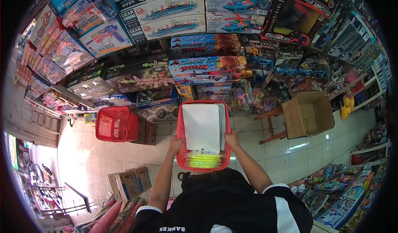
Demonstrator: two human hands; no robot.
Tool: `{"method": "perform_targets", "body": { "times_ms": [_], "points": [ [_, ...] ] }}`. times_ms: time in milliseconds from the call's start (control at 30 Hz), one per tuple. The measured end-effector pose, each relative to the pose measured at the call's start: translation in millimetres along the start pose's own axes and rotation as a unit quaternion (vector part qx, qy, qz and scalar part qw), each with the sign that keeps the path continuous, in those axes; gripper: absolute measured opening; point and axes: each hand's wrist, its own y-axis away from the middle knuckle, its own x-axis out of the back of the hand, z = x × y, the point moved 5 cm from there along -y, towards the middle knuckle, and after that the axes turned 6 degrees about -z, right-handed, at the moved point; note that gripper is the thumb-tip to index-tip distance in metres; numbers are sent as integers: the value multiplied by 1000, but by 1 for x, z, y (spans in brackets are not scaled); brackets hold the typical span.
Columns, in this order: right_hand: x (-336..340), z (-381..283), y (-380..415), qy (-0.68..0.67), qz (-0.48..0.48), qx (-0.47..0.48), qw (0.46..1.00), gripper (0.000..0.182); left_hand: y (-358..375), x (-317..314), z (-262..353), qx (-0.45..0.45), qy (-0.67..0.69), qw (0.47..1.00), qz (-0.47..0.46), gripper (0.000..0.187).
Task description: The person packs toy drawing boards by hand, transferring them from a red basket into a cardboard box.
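Head view: red basket (180, 127) held before the person's torso (219, 197).
Fingers of the left hand (175, 145) and right hand (232, 139) grasp its opposite sides; inside, a flat white piece (202, 127) lies beside yellow-green packets (203, 160).

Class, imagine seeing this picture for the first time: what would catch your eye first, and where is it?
Probably the red basket at the centre, held at its sides by the left hand and right hand, with a flat white item and yellow-green packets inside. Next might come the colourful toy boxes stacked ahead, then another red basket to the left and an open cardboard box to the right.
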Motion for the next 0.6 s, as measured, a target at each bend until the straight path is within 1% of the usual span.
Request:
{"method": "perform_targets", "body": {
  "times_ms": [33,100,167,233,267,300,333,400,433,467,500,533,567,600],
  "points": [
    [-2,1,-9,0,0,-1,1000,32,-4,2,8,-8,-11,1000,6,21],
    [-5,1,-23,-24,5,36,999,34,-10,4,24,-15,-22,1000,10,21],
    [-3,-11,-30,-11,1,26,1000,34,-10,8,37,-7,-53,998,43,24],
    [-5,-17,-37,3,-3,20,1000,34,-24,8,26,-21,-64,997,48,26],
    [-5,-18,-40,21,15,40,999,33,-31,8,19,-35,-76,995,54,27],
    [-5,-18,-42,39,33,60,997,33,-29,9,22,-34,-74,995,53,27],
    [-4,-18,-42,41,34,59,997,33,-25,10,29,-23,-87,994,55,30],
    [-1,-25,-38,142,94,110,979,32,-25,11,34,-12,-99,993,55,33],
    [-3,-31,-31,144,93,105,980,32,-23,10,32,-47,-118,990,66,35],
    [2,-45,-18,194,166,169,952,32,-20,10,30,-82,-136,984,77,37],
    [6,-65,-2,242,238,232,912,34,-18,9,30,-79,-134,985,74,37],
    [6,-82,16,248,237,229,911,34,-13,12,36,-84,-146,980,106,37],
    [1,-106,39,268,219,267,899,35,-7,14,43,-89,-157,974,138,37],
    [-6,-117,55,288,201,303,886,36,-4,14,49,-84,-155,976,132,37]
  ]
}}
